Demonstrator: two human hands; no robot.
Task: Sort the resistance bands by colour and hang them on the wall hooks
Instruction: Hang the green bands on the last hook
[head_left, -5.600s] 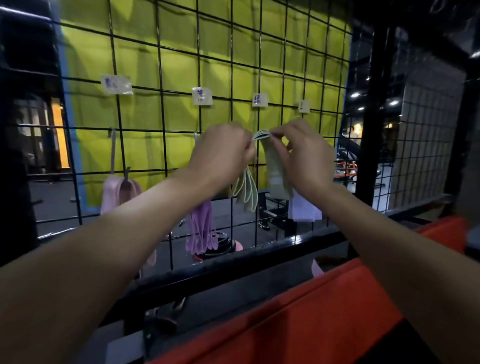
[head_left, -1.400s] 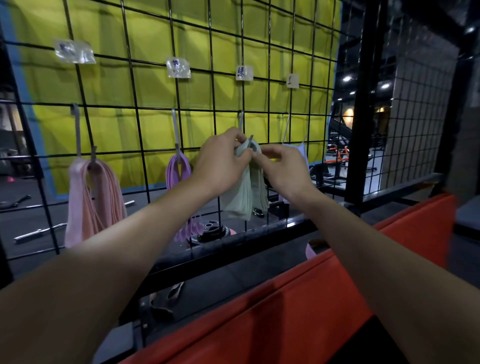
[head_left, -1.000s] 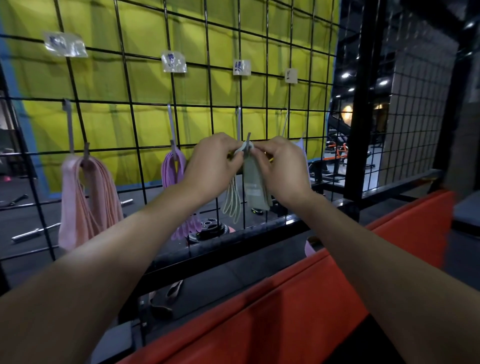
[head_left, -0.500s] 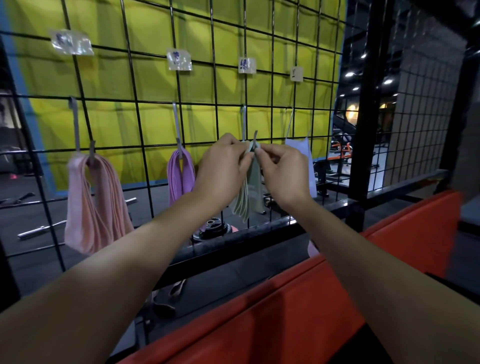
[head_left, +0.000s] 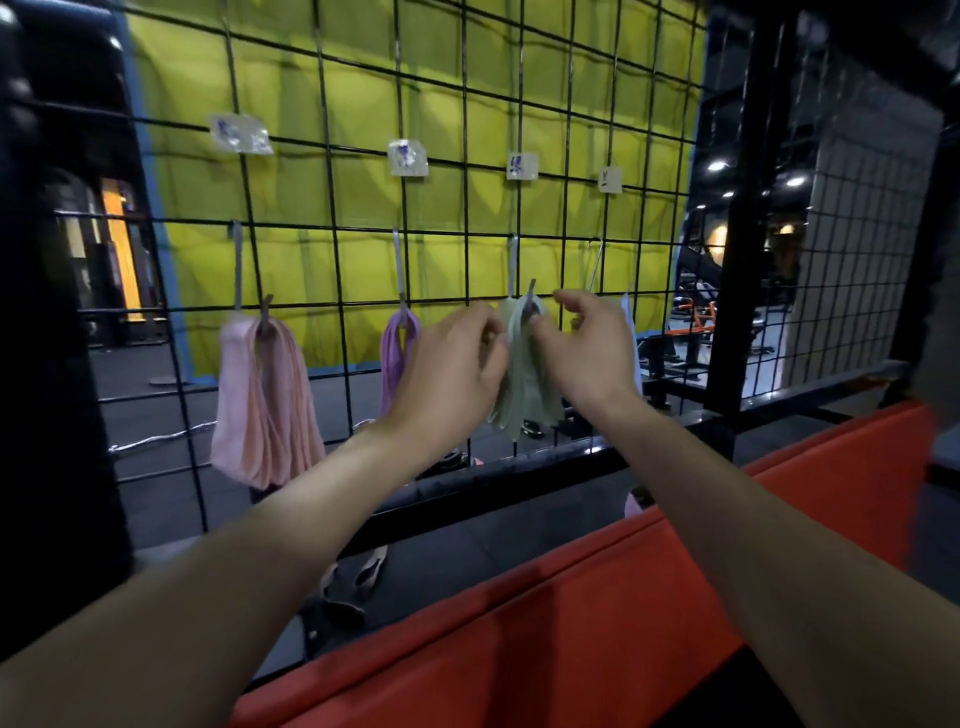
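Several pale green bands (head_left: 523, 384) hang from the third hook (head_left: 530, 293) on the black wire grid (head_left: 467, 218). My left hand (head_left: 452, 364) pinches their upper left edge. My right hand (head_left: 589, 348) holds their top with thumb and curled forefinger, right beside the hook tip. A bunch of pink bands (head_left: 265, 405) hangs on the first hook at the left. Purple bands (head_left: 397, 353) hang on the second, partly hidden by my left hand. A pale blue band (head_left: 631, 332) hangs on the fourth, mostly behind my right hand.
Small paper labels (head_left: 408, 158) are taped to the grid above each hook. An orange padded edge (head_left: 519, 623) runs across below my forearms. More straps (head_left: 358, 577) lie on the dark surface under the grid. A black post (head_left: 748, 208) stands to the right.
The green bands now hang as one bunch from the third hook. My hands have dropped slightly and my right forefinger has lifted off the bands' top.
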